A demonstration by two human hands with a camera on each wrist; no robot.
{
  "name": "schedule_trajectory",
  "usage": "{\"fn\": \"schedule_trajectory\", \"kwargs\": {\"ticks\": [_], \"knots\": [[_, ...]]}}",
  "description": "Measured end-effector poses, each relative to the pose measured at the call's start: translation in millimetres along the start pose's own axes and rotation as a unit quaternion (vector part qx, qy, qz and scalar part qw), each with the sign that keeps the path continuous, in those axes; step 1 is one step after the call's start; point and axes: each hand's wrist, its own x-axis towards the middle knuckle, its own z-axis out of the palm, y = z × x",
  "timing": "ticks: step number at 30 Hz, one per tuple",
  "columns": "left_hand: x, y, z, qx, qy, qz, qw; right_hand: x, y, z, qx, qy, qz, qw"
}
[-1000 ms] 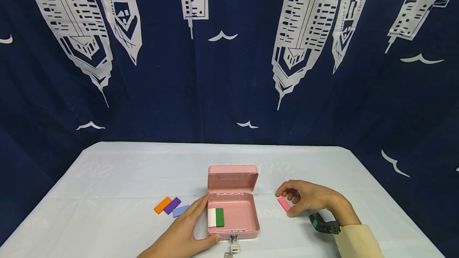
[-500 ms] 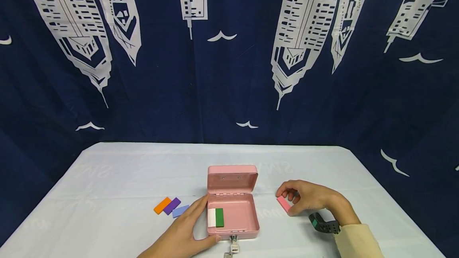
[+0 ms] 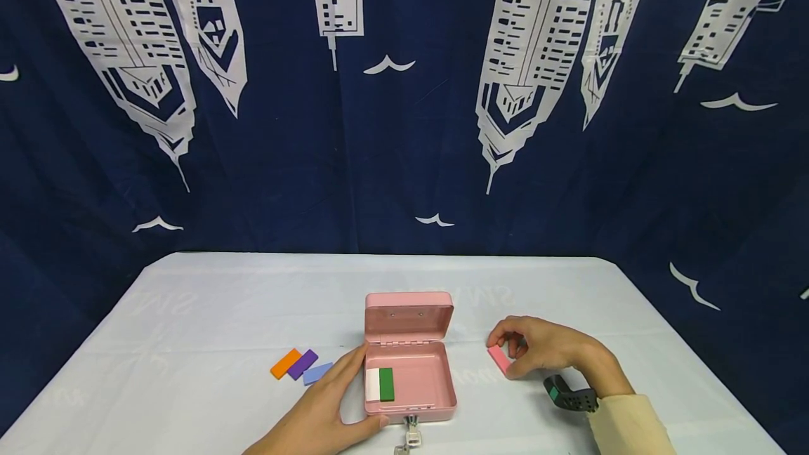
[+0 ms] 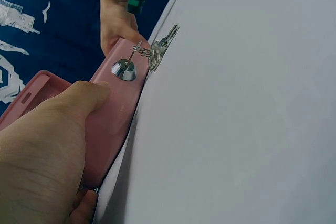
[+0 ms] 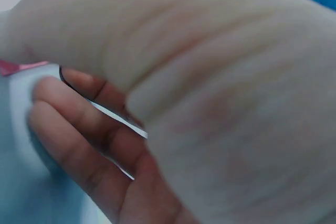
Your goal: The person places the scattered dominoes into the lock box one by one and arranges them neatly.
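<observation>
A pink metal cash box stands with its lid up in the head view. Inside, at its left, lie a white block and a green block. My left hand grips the box's near left corner, thumb on the front wall and fingers along the left side. The left wrist view shows that thumb near the lock, where keys hang. To the right of the box my right hand pinches a pink block lengthwise between thumb and index finger, low over the table.
Left of the box, an orange block, a purple block and a light blue block lie close together. A white cloth covers the table. Behind it hangs a dark blue curtain.
The pink block has shifted very slightly up and left against the right hand's fingers. The left hand and the box have kept their places; the head view has drifted slightly.
</observation>
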Motion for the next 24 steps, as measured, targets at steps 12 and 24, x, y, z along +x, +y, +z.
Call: {"fn": "schedule_trajectory", "kwargs": {"ticks": [12, 24], "knots": [[0.0, -0.2, 0.5, 0.005, 0.004, 0.001, 1.0, 1.4, 0.1, 0.6, -0.012, 0.003, -0.008, 0.9999], [0.5, 0.1, 0.7, 0.007, 0.005, 0.003, 1.0, 2.1, -1.6, 1.9, -0.03, 0.014, -0.006, 0.9994]]}}
